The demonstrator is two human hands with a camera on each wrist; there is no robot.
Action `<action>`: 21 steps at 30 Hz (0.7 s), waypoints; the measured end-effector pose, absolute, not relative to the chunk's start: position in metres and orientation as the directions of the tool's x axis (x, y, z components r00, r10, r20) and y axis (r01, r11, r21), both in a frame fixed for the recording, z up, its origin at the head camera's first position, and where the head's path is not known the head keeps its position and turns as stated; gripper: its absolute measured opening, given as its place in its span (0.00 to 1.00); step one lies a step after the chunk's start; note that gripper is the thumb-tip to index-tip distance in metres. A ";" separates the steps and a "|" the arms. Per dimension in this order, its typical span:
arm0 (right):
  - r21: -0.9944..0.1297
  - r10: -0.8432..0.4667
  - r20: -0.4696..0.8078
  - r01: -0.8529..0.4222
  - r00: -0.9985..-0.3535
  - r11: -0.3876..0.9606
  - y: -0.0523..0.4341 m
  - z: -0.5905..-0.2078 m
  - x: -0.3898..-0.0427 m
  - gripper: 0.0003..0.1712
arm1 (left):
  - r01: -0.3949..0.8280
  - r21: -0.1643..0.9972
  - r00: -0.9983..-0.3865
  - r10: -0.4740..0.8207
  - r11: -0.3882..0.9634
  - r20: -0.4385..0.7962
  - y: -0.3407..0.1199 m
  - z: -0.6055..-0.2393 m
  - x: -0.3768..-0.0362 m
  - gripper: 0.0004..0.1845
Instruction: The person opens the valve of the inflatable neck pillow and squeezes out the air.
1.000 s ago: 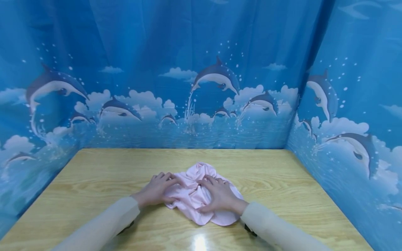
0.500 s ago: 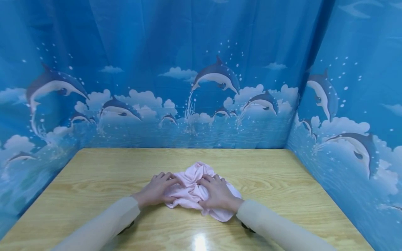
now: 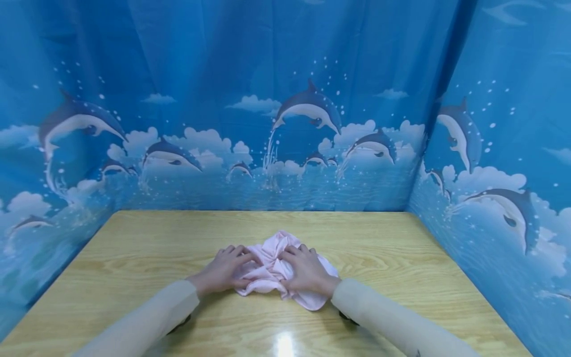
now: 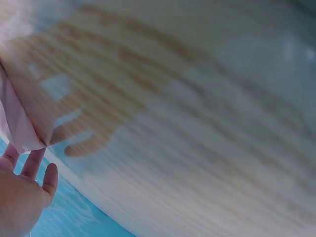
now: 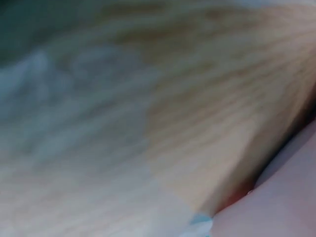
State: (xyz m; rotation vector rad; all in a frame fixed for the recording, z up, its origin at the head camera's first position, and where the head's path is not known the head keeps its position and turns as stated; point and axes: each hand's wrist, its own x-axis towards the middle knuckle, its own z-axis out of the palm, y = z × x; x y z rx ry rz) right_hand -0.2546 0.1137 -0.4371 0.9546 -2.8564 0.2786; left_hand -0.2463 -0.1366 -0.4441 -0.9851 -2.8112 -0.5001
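A crumpled pale pink cloth (image 3: 277,242) lies bunched on the wooden table, its folds twisted together in the middle. On its left side my left hand (image 3: 224,270) holds the edge, fingers bent over the top and thumb low at the near side. From the right, my right hand (image 3: 307,273) grips the cloth with curved fingers and thumb, and a loose flap shows below its palm. The left wrist view has the left hand (image 4: 22,195) at the lower left, fingertips at a hanging fold of the cloth (image 4: 17,123). Blurred pale pink fills the lower right corner of the right wrist view.
The light wood table (image 3: 178,230) runs back to a blue curtain (image 3: 214,59) printed with dolphins and clouds. A second curtain side (image 3: 504,148) borders the table on the right. A bright reflection shines on the near tabletop.
My right hand has moved slightly left and away from me, squeezing the cloth into a narrower bunch; its near flap has drawn up. The left hand has stayed in place.
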 end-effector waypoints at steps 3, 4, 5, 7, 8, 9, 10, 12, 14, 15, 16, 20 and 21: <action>-0.153 -0.594 0.158 -0.614 -0.789 0.775 0.114 -0.437 -0.256 0.36 | 0.626 0.265 -0.780 0.585 0.734 0.223 -0.137 -0.443 -0.246 0.25; -0.162 -0.598 0.150 -0.616 -0.787 0.771 0.115 -0.436 -0.256 0.35 | 0.628 0.266 -0.778 0.586 0.731 0.225 -0.137 -0.443 -0.246 0.25; -0.168 -0.602 0.144 -0.619 -0.785 0.767 0.115 -0.436 -0.257 0.35 | 0.630 0.268 -0.776 0.588 0.728 0.227 -0.137 -0.443 -0.246 0.25; -0.192 -0.608 0.124 -0.620 -0.784 0.761 0.116 -0.434 -0.257 0.37 | 0.634 0.270 -0.773 0.591 0.724 0.229 -0.137 -0.443 -0.246 0.25; -0.206 -0.609 0.112 -0.618 -0.785 0.759 0.117 -0.433 -0.256 0.40 | 0.635 0.271 -0.772 0.592 0.723 0.230 -0.137 -0.443 -0.245 0.25; -0.220 -0.609 0.100 -0.615 -0.787 0.758 0.117 -0.433 -0.256 0.42 | 0.636 0.272 -0.772 0.594 0.722 0.229 -0.137 -0.443 -0.245 0.25; -0.236 -0.608 0.086 -0.609 -0.790 0.758 0.118 -0.432 -0.255 0.45 | 0.634 0.272 -0.773 0.593 0.724 0.226 -0.137 -0.443 -0.245 0.25; -0.275 -0.604 0.055 -0.593 -0.795 0.756 0.118 -0.430 -0.254 0.49 | 0.629 0.266 -0.778 0.589 0.730 0.221 -0.136 -0.443 -0.245 0.25; -0.302 -0.602 0.027 -0.581 -0.798 0.756 0.118 -0.427 -0.254 0.51 | 0.625 0.262 -0.780 0.586 0.735 0.218 -0.136 -0.442 -0.244 0.25; -0.311 -0.601 0.013 -0.575 -0.799 0.757 0.117 -0.426 -0.254 0.52 | 0.623 0.260 -0.782 0.585 0.737 0.216 -0.136 -0.442 -0.244 0.25; -0.320 -0.602 0.001 -0.571 -0.798 0.756 0.117 -0.425 -0.254 0.52 | 0.622 0.259 -0.783 0.584 0.739 0.215 -0.136 -0.442 -0.244 0.24; -0.323 -0.608 -0.037 -0.566 -0.793 0.758 0.113 -0.421 -0.255 0.52 | 0.617 0.258 -0.787 0.580 0.743 0.212 -0.135 -0.441 -0.243 0.24; -0.322 -0.609 -0.045 -0.565 -0.792 0.759 0.112 -0.421 -0.255 0.52 | 0.616 0.259 -0.787 0.579 0.744 0.212 -0.135 -0.441 -0.243 0.24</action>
